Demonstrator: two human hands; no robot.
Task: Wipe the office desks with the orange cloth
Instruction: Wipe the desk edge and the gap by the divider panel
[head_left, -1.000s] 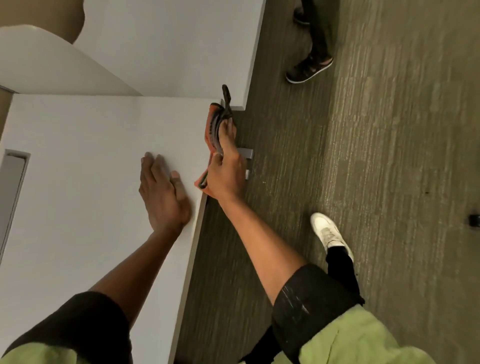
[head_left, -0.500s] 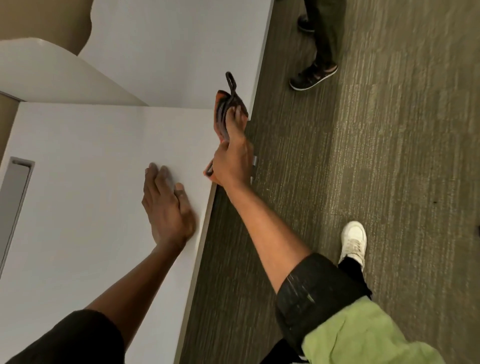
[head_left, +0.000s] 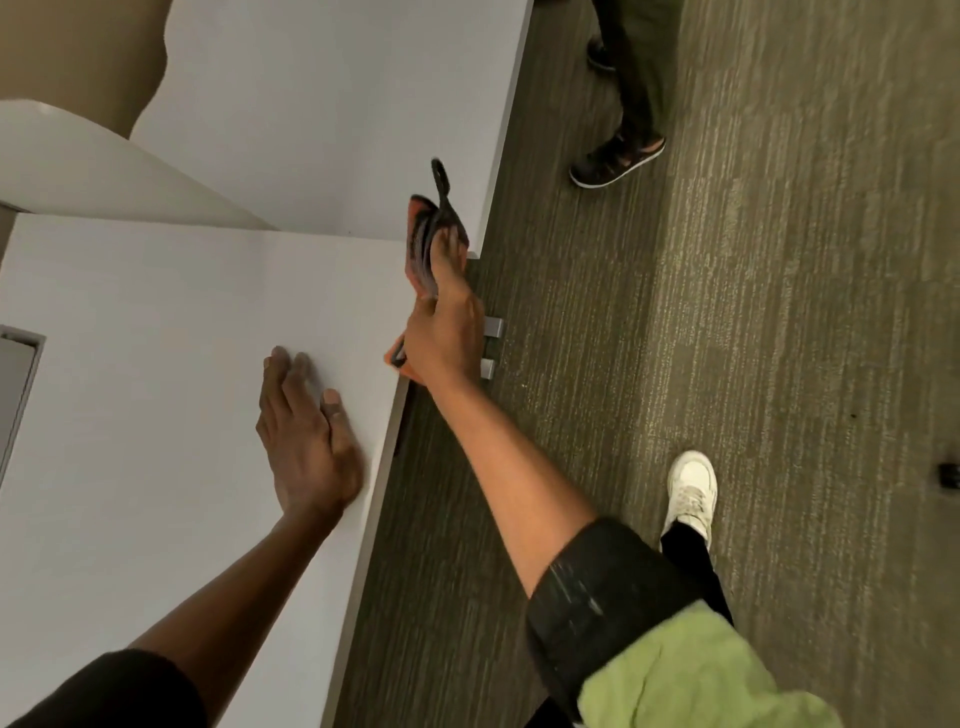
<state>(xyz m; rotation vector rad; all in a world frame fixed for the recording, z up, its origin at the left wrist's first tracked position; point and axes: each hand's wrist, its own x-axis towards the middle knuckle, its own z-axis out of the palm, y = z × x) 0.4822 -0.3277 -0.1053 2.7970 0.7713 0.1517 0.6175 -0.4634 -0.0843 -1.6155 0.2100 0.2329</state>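
My right hand (head_left: 441, 332) grips the folded orange cloth (head_left: 422, 244), which has a dark loop at its top and stands on edge against the right edge of the near white desk (head_left: 130, 364). A corner of the cloth sticks out below my palm. My left hand (head_left: 306, 431) lies flat on the desk top, fingers together, a little left of the desk's edge and holding nothing. A second white desk (head_left: 337, 114) adjoins farther ahead.
A curved white divider panel (head_left: 78, 171) stands at the left between the desks. A recessed cable slot (head_left: 15, 384) sits at the desk's left. Another person's legs and dark shoe (head_left: 615, 161) stand on the carpet ahead. My white shoe (head_left: 691, 488) is on the right.
My right hand has slid the cloth forward along the desk's edge toward the far desk. My left hand stays flat on the desk. My right foot has stepped forward.
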